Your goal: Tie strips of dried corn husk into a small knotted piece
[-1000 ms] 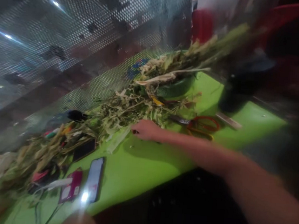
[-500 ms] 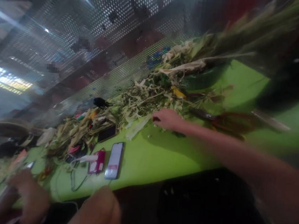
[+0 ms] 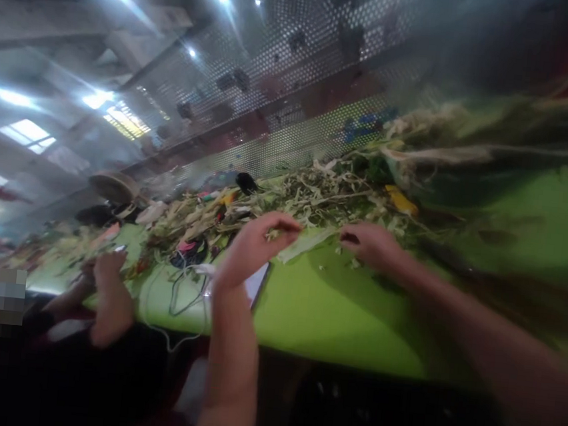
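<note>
1. Two hands are in play for us over the glossy lime-green tabletop [image 3: 315, 310], a pale, flat, leaf-like strip of dry husk [image 3: 307, 246] lying between them.
2. We see the left hand [image 3: 249, 248] with its thumb and forefinger curved like a hook, a slim gap between the tips; the strip lies just beyond those tips.
3. Across from it, we have the right hand [image 3: 374, 247], fingers curled, a dark hollow beside the thumb. The strip's upper end lies right by these fingertips; whether they grip it, we cannot tell.
4. Behind both hands we spot a tangled heap of dried, pale-green plant scraps [image 3: 334, 190], a bright yellow piece [image 3: 400, 200] at its right.
5. Near the left wrist, we catch a flat, pale-screened phone [image 3: 257, 283], partly covered by the arm.
6. Farther left, we pick out a co-worker's bare hand [image 3: 109, 264] over the same green surface.
</note>
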Motion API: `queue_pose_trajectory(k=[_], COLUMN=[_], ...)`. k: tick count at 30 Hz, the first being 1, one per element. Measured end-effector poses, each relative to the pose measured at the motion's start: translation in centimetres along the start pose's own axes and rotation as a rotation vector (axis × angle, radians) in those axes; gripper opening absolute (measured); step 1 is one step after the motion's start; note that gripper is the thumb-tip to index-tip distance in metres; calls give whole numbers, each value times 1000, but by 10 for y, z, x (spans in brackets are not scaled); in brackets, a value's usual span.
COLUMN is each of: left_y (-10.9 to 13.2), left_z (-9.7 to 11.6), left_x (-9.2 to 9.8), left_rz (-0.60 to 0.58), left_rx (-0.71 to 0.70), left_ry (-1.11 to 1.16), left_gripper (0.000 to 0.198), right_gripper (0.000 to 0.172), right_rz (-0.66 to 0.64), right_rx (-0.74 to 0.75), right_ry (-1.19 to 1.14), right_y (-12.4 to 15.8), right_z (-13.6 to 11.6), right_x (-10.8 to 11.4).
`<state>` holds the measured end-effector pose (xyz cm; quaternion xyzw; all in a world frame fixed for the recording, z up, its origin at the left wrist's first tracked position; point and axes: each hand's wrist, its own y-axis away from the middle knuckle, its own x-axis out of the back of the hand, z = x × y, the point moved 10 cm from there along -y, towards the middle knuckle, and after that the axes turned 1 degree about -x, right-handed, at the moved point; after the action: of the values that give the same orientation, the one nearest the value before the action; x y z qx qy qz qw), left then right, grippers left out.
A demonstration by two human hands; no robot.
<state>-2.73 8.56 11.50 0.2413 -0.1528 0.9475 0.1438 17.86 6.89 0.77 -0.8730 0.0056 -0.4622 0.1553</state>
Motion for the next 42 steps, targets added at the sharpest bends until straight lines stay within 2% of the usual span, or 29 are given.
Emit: queue_pose_trajectory(k=[2,5,8,10,12,14,16,20,22,24,26,28,31,33,38,42], left_y=[-21,-42,-45,-42,-40,-40,-40,-37,-33,-27,-21,-13,-3,0,-3,-8], left_z=[-21,-70,-112,-122,-120,-110,-96,-72,-68,-65,-58,-47,-35,-33,-45,-56], left_x=[-12,-22,-29,-34,-36,-40,-46,-62,-72,-82,-94,-107,-125,-130,-134,-133], left_rz=[-4,43,49,21,19,11,3,-1,-7,-15,-56,-129,-280,-322,-315,-205], left_rx=[-12,49,106,88,70,51,38,17,38,55,45,20,23,33,63,57], left_ry=[-183,-371,-435,-456,-443,-331,-128,253,396,471,490,487,483,483,389,261], left_gripper=[22,21,24,20,17,11,8,20,24,25,24,26,29,29,31,17], right_gripper=[16,17,17,17,16,16,16,25,34,43,48,46,42,41,35,33], right_rz=[2,-15,-40,-46,-46,-45,-37,-26,-39,-60,-59,-46,6,61,165,165], right_rx=[4,-1,-16,-17,-7,-2,-16,-77,-125,-182,-243,-276,-265,-263,-317,-318], right_ry=[12,24,30,34,38,29,-5,-115,-240,-480,-744,-932,-1053,-1092,-1122,-1089], right_y=[0,0,0,0,0,0,0,0,1,3,5,6,5,5,7,8], right_z=[2,3,5,5,4,4,4,5,6,8,8,6,1,1,12,15], right_x=[0,0,-2,-2,-2,-2,1,7,6,2,-2,-3,3,9,14,11])
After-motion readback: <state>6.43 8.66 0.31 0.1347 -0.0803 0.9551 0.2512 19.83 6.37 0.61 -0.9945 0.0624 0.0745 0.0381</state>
